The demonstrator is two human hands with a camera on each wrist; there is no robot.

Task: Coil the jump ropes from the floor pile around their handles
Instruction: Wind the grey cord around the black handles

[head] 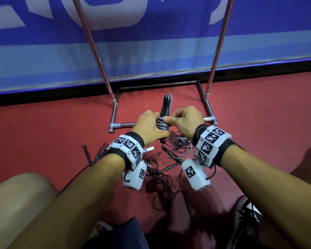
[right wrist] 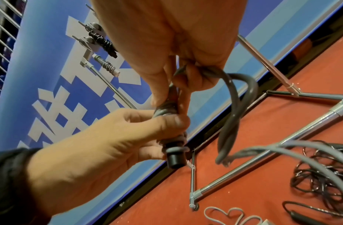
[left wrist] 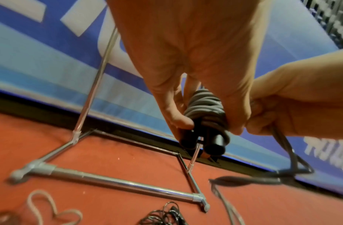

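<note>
Grey jump rope [head: 162,124] wound round paired black handles [head: 164,109], gripped in curled left hand [head: 150,125]. Right hand [head: 184,120] fingers pinch loose grey strand just right of coil. Tangled rope pile [head: 162,169] on red floor [head: 52,130] near knees; chrome rack base [head: 123,124] beyond, blue banner [head: 151,56] far.

Both forearms reach toward twelve o'clock, the left hand [head: 150,124] curled in a grip, the right hand [head: 184,121] pinching just beside it.
</note>
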